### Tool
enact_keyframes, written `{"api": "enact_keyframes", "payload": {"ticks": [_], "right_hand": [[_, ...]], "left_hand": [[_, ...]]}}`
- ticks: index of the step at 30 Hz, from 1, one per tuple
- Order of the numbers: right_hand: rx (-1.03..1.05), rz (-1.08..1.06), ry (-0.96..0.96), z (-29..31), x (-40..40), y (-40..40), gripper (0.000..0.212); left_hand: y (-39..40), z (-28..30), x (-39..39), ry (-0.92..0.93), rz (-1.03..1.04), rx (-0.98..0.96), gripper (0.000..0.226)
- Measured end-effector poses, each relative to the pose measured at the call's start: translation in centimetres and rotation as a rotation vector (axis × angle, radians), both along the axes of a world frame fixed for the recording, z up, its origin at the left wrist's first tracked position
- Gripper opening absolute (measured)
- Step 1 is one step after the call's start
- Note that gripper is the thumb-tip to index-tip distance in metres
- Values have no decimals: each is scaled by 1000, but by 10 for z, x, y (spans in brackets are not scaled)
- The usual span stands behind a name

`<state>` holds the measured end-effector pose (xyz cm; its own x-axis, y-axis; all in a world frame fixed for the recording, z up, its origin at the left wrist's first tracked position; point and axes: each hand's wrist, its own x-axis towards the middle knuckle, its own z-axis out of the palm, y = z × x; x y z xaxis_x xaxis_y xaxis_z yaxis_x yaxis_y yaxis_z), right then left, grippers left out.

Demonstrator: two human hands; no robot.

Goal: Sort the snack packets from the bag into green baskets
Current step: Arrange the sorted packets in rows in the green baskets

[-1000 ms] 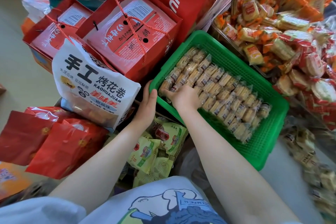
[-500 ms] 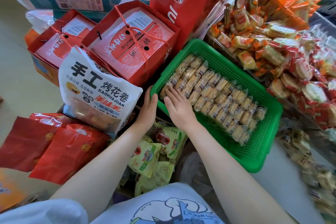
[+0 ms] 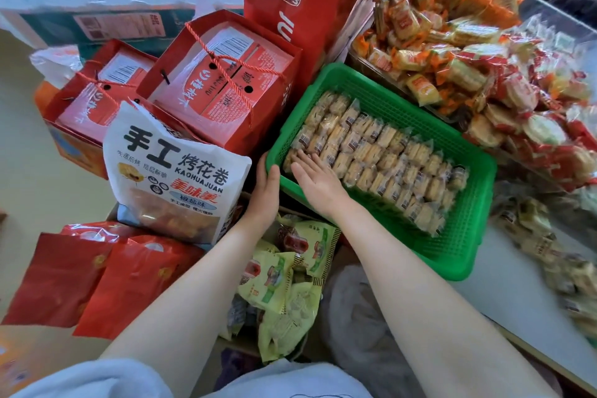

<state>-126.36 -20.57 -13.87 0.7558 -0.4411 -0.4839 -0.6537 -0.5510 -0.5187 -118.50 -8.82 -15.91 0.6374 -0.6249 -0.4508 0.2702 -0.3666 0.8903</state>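
Note:
A green basket sits at the centre, tilted, with several clear-wrapped snack packets lined in rows inside. My left hand grips the basket's near-left rim, thumb on the inside. Over that corner my right hand lies flat with straight fingers, its tips touching the nearest packets. The white snack bag with black lettering stands just left of the basket.
Red gift boxes with string handles stand behind the bag. Piles of orange and red snack packets fill the right. Green-yellow packets lie below my arms. Red bags lie at the lower left.
My right hand opened from a curled press on the packets to flat fingers and drew back toward the near corner. The left hand stays on the rim.

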Motion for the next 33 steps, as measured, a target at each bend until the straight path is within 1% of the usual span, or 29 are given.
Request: {"api": "enact_keyframes", "payload": {"ticks": [3,5,8,10,11,13,14,15,16,17,18,20,22,25,27,29,31,32,33], "right_hand": [[-17,5,-2,3,4,0,62],[20,-36,-40,15,5,1,61],[115,-206,-221,43,-15,15,57],[101,-331,-361,60,-50,31,62],[109,-400,-384,64,-73,38,63],[132,-545,-360,68,-125,44,52],[141,-631,-357,69,-152,44,46],[139,-712,-361,67,-179,43,43],[124,-781,-355,64,-206,40,42],[106,-840,-343,64,-232,36,42],[89,-889,-327,65,-258,31,42],[52,-963,-315,65,-315,15,43],[32,-1047,-329,68,-376,-6,39],[19,-1187,-322,64,-476,-44,35],[-1,-1270,-304,56,-539,-71,34],[-29,-1301,-241,45,-592,-99,22],[-64,-1292,-187,30,-633,-129,11],[-81,-1279,-171,20,-649,-144,12],[-102,-1257,-150,9,-661,-158,21]], "left_hand": [[0,3,1,-30,-2,34,50],[1,6,0,-63,-13,50,50],[-1,13,2,-115,-18,113,50],[-1,24,2,-179,-18,244,52],[0,33,-3,-246,-28,313,55],[3,58,-32,-480,-93,380,61],[3,69,-54,-609,-139,345,61],[2,80,-78,-700,-187,272,57],[-2,87,-103,-724,-243,192,51],[-8,91,-127,-683,-313,127,42],[-18,94,-151,-597,-391,87,31],[-46,98,-204,-437,-560,61,9],[-81,98,-263,-368,-675,31,3],[-124,84,-357,-272,-734,27,11],[-146,60,-414,-255,-779,95,15],[-163,27,-459,-307,-821,203,23],[-173,-9,-490,-374,-817,298,33],[-175,-26,-502,-440,-810,340,37],[-175,-39,-510,-527,-810,379,40]]}}
